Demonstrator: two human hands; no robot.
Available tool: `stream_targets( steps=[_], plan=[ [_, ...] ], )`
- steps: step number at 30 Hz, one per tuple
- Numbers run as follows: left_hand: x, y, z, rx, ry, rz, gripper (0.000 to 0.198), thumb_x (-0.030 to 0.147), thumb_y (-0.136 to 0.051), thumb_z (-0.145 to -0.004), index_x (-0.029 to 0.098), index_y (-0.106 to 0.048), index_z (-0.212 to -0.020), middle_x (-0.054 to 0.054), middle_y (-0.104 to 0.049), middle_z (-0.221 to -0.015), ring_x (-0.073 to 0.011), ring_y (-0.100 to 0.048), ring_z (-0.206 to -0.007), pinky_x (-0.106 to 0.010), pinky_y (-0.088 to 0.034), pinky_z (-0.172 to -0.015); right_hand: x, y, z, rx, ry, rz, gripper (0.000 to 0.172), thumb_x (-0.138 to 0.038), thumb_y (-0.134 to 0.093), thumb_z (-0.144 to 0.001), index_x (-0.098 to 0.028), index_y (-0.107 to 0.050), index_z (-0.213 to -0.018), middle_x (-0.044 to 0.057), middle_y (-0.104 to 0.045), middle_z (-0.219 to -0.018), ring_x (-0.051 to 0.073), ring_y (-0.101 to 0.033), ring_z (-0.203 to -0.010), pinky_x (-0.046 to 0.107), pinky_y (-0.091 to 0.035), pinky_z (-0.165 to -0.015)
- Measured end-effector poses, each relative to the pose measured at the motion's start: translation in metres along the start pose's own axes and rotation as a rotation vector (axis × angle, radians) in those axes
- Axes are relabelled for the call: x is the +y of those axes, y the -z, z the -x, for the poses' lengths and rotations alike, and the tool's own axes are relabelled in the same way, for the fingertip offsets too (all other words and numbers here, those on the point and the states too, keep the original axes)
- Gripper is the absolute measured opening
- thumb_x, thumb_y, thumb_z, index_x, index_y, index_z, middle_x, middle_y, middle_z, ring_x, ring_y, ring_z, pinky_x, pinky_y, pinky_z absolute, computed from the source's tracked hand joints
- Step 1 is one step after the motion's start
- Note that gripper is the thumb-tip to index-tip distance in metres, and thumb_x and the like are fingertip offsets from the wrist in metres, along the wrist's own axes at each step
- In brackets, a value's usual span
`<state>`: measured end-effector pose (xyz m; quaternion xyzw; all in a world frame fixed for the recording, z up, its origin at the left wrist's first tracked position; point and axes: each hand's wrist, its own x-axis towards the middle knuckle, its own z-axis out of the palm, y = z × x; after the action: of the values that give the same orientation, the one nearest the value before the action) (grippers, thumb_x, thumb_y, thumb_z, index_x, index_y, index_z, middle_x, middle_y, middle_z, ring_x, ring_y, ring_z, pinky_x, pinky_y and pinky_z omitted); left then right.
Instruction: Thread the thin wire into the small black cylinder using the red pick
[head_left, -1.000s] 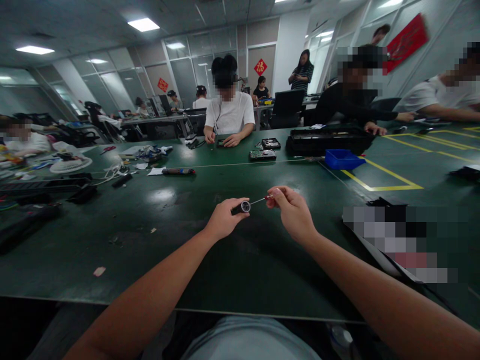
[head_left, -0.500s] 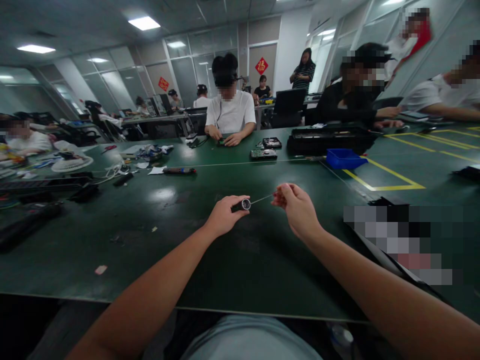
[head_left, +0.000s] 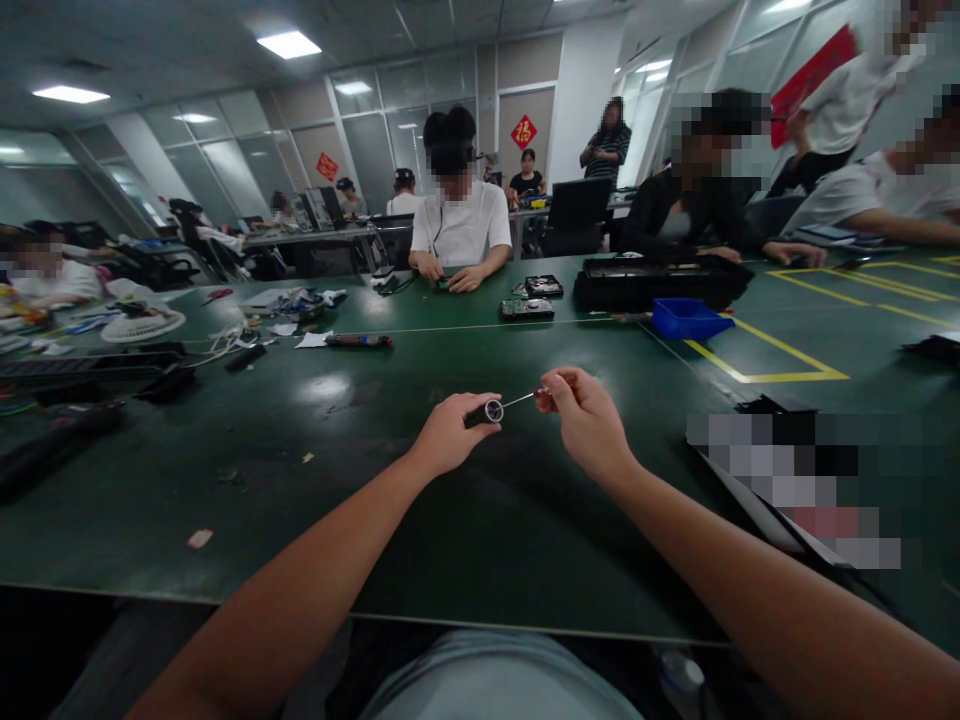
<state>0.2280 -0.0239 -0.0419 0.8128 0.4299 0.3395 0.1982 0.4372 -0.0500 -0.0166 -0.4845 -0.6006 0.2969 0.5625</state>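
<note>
My left hand (head_left: 448,436) is closed around a short black cylinder (head_left: 480,412) whose round, silver-rimmed end faces right and toward me. In my right hand (head_left: 591,420), pinched between thumb and fingers, is a thin screwdriver (head_left: 519,400). Its slim metal shaft points left, with a bit of red showing by the fingertips. The screwdriver's tip reaches the silver rim; whether it goes inside cannot be made out. Both hands are above the green table (head_left: 450,540), and most of the screwdriver's handle is hidden by my fingers.
A marker-like dark tool (head_left: 360,341) lies beyond my left hand. Farther back are opened hard drives (head_left: 527,309), a long black casing (head_left: 660,283) and a blue tray (head_left: 690,318). Cables and parts crowd the left. A co-worker (head_left: 460,225) sits opposite.
My right hand has shifted slightly left, bringing the screwdriver's handle closer to the cylinder. My left hand is nearly still. At the far right, a standing person has moved and a seated one has leaned.
</note>
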Motion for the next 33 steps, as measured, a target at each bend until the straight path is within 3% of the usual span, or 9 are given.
stream_targets(
  steps=[7,13,16,21,25,29,33],
  plan=[
    [0.0,0.0,0.0,0.003,-0.008,-0.013,0.042,0.026,-0.075,-0.082,0.026,-0.066,-0.123,-0.004,-0.07,-0.115,-0.0233,-0.062,-0.106,-0.04,-0.046,-0.097,-0.012,0.006,0.002,0.017,0.013,0.269,0.036,-0.053,-0.059,-0.089,-0.021,-0.062,-0.074,0.002,-0.063,-0.062,0.016,-0.056,-0.056,0.03,-0.04,-0.057],
    [-0.001,-0.001,0.0,-0.008,0.026,-0.034,0.041,0.026,-0.074,-0.083,0.026,-0.066,-0.123,-0.005,-0.07,-0.113,-0.024,-0.062,-0.104,-0.041,-0.046,-0.096,-0.004,0.004,0.003,-0.048,0.086,0.183,0.018,-0.035,-0.051,-0.093,-0.021,-0.062,-0.095,0.003,-0.067,-0.077,0.018,-0.063,-0.07,0.032,-0.045,-0.065],
    [-0.002,-0.001,0.0,-0.007,0.023,-0.035,0.041,0.025,-0.074,-0.083,0.025,-0.066,-0.123,-0.005,-0.07,-0.113,-0.0238,-0.062,-0.104,-0.04,-0.047,-0.095,-0.002,0.004,0.003,-0.075,0.055,0.154,0.022,-0.036,-0.047,-0.094,-0.022,-0.062,-0.102,0.002,-0.066,-0.076,0.018,-0.063,-0.071,0.032,-0.045,-0.065],
    [-0.003,-0.001,0.0,-0.004,0.018,-0.032,0.04,0.026,-0.074,-0.083,0.026,-0.066,-0.123,-0.004,-0.07,-0.114,-0.0238,-0.062,-0.105,-0.04,-0.046,-0.096,-0.007,0.004,0.004,-0.077,0.06,0.248,0.031,-0.043,-0.042,-0.098,-0.021,-0.064,-0.095,-0.002,-0.055,-0.06,0.016,-0.055,-0.056,0.03,-0.039,-0.057],
    [-0.005,-0.001,0.0,0.0,0.017,-0.021,0.041,0.025,-0.073,-0.083,0.026,-0.066,-0.124,-0.004,-0.07,-0.115,-0.0234,-0.062,-0.106,-0.04,-0.046,-0.097,-0.005,0.004,0.005,-0.098,0.058,0.189,0.026,-0.036,-0.042,-0.097,-0.022,-0.061,-0.109,-0.001,-0.059,-0.069,0.017,-0.057,-0.064,0.031,-0.041,-0.06],
    [-0.006,-0.001,0.0,0.006,0.02,-0.018,0.04,0.026,-0.073,-0.084,0.026,-0.066,-0.123,-0.004,-0.07,-0.114,-0.0232,-0.062,-0.106,-0.04,-0.046,-0.097,-0.003,0.004,0.006,-0.135,0.075,0.216,0.028,-0.039,-0.04,-0.098,-0.023,-0.063,-0.103,0.0,-0.058,-0.071,0.018,-0.057,-0.066,0.032,-0.042,-0.063],
    [-0.005,0.0,0.0,0.007,0.032,-0.009,0.041,0.025,-0.073,-0.083,0.025,-0.066,-0.124,-0.004,-0.07,-0.115,-0.0234,-0.062,-0.106,-0.039,-0.046,-0.098,-0.002,0.003,0.005,-0.082,0.046,0.146,0.024,-0.038,-0.047,-0.095,-0.022,-0.059,-0.109,0.002,-0.065,-0.081,0.019,-0.061,-0.073,0.034,-0.046,-0.068]
  ],
)
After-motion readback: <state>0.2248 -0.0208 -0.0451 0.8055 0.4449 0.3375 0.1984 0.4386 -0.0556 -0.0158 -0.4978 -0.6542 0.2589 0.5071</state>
